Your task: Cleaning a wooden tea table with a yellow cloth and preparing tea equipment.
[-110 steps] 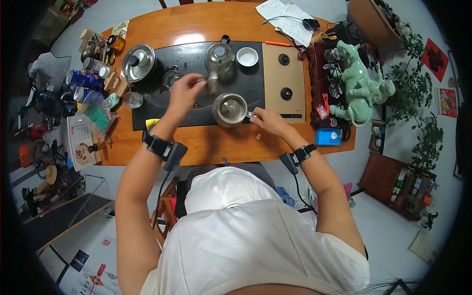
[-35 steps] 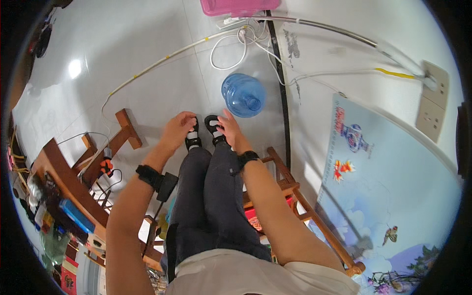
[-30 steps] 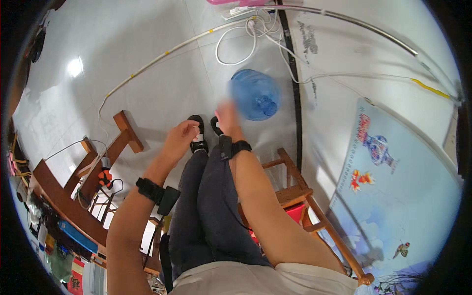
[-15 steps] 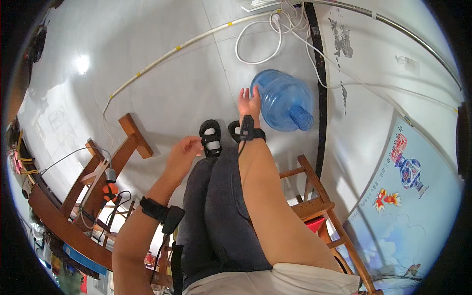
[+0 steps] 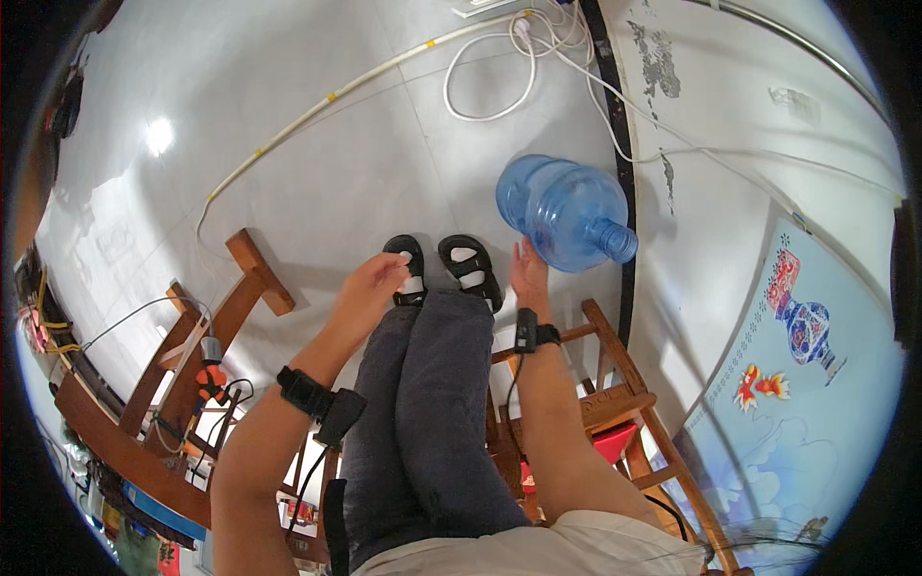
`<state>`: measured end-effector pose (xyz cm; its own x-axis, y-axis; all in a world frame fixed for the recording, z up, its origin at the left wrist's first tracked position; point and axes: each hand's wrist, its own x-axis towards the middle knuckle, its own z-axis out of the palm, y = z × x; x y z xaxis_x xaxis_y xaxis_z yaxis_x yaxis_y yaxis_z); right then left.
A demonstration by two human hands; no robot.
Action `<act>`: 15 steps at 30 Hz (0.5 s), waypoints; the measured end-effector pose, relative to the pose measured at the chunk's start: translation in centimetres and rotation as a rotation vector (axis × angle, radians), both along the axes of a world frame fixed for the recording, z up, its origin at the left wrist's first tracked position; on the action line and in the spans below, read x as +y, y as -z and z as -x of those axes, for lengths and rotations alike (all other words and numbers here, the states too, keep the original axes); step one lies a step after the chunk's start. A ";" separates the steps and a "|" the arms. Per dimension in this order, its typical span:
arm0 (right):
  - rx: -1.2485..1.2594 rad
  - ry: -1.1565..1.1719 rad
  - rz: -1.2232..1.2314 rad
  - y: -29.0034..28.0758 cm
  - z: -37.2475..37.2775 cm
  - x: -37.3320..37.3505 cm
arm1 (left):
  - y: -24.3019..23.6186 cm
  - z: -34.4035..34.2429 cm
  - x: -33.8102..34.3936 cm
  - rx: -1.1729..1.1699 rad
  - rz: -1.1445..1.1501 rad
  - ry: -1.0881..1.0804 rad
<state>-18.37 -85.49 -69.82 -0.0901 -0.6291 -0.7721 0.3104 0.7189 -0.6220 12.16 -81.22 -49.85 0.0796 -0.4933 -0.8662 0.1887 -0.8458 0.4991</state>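
A large blue water jug (image 5: 567,211) lies tilted on the grey tiled floor by the wall. My right hand (image 5: 528,274) reaches down with fingers apart and touches the jug's lower left side. My left hand (image 5: 370,288) hangs loosely over my left knee, near my black and white sandals (image 5: 442,269), and holds nothing. Both wrists wear black bands with cables.
I sit on a wooden chair (image 5: 615,403) with my legs stretched forward. Another wooden chair frame (image 5: 206,331) stands to the left. White cables (image 5: 499,67) coil on the floor ahead. A wall with a blue and white picture (image 5: 797,326) runs along the right.
I turned away from the tea table toward the floor. My right hand reached forward past my feet to the blue jug, which now lies on its side closer to me.
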 end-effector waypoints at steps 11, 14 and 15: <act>0.025 -0.334 0.127 -3.6 10.7 -6.0 | 8.4 11.2 -15.3 0.165 0.209 0.140; -0.037 -0.393 0.013 -5.1 10.8 -7.3 | 9.1 13.2 -19.0 0.192 0.073 0.049; 0.092 -0.576 -0.003 -5.0 10.6 -8.1 | 9.9 13.6 -19.7 0.191 0.075 0.053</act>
<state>-29.00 -93.61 -64.79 0.1994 -0.5943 -0.7792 -0.1860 0.7577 -0.6255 -1.40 -100.94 -59.76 -0.1105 -0.5561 -0.8238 0.2422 -0.8189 0.5203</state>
